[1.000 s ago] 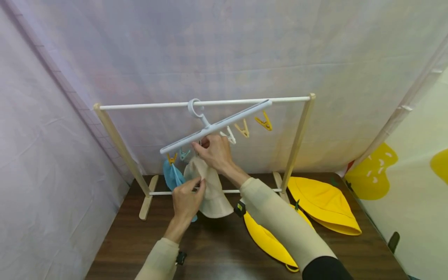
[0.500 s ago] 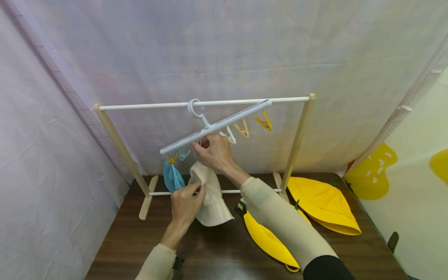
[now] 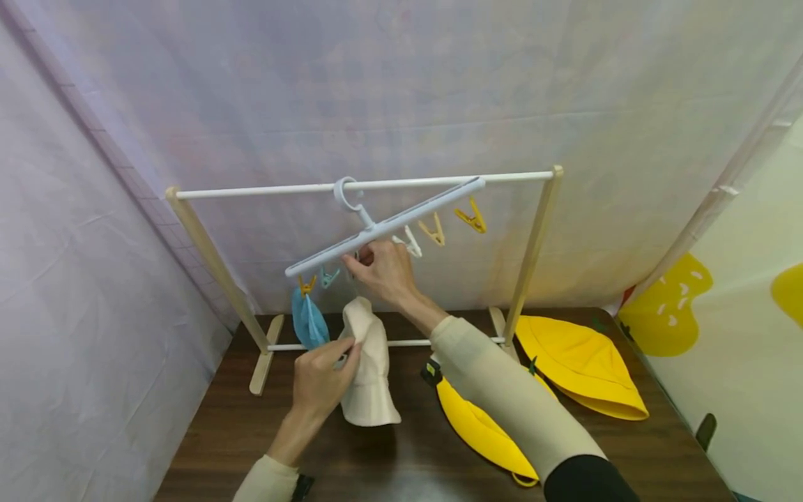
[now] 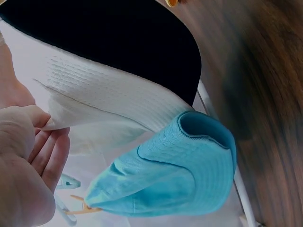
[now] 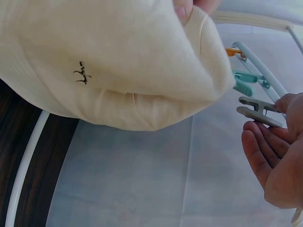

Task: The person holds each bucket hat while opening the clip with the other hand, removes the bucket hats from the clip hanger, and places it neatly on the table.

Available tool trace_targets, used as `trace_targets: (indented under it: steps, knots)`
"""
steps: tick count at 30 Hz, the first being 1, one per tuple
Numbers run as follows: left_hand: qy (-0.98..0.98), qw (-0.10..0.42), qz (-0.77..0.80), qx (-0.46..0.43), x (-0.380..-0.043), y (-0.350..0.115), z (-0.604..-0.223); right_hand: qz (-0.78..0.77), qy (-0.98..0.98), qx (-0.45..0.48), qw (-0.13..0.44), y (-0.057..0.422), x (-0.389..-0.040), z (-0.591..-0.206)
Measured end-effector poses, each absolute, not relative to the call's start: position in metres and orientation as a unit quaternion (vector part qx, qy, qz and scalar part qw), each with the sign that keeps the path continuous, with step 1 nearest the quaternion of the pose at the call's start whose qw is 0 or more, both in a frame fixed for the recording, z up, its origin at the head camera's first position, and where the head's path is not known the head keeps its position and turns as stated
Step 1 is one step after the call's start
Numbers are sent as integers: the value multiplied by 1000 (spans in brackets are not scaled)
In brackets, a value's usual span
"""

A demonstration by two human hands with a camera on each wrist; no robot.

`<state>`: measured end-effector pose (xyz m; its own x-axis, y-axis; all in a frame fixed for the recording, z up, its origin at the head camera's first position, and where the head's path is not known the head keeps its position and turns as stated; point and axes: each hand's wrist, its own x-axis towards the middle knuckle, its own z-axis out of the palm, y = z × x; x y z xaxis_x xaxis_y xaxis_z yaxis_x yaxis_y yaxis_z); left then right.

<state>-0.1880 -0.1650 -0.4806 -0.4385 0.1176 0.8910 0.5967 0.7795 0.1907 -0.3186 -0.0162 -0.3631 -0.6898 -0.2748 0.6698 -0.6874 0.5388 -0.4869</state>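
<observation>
My left hand (image 3: 321,380) pinches the edge of a cream bucket hat (image 3: 370,390) between thumb and fingers. The left wrist view shows the hat's dark inside, and a small black mark (image 5: 82,73) shows on its outside in the right wrist view. Up under the pale blue hanger (image 3: 401,222), my right hand (image 3: 385,273) pinches a grey clip (image 5: 258,111). The clip stands apart from the hat, which hangs lower. A blue bucket hat (image 4: 165,175) hangs from the hanger's orange clip (image 3: 307,286) beside the left hand.
The tilted hanger hooks over the white rail (image 3: 263,189) of a wooden-sided rack. A teal clip (image 3: 329,277), a white clip (image 3: 409,242), a beige clip (image 3: 434,230) and a yellow clip (image 3: 472,215) hang from it. Two yellow hats (image 3: 577,362) lie on the dark table (image 3: 213,432).
The left hand has drawn the cream hat down and slightly left, away from the clip. The right hand has stayed at the hanger. The blue hat has shifted a little.
</observation>
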Motion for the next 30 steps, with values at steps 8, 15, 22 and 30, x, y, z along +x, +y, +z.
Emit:
trace_targets:
  steps: [8, 15, 22, 30]
  knots:
    - [-822, 459, -217, -257, -175, -174, -479, 393, -837, 284, 254, -16, -319, -363]
    - [-829, 430, -187, -305, -163, -179, -480, 400, -832, 291, 250, -15, -318, -363]
    - [-826, 399, -184, -354, -156, -172, -485, 397, -835, 288, 252, -15, -320, -364]
    - [-823, 390, -159, -381, -150, -155, -500, 400, -832, 289, 251, -16, -321, -365]
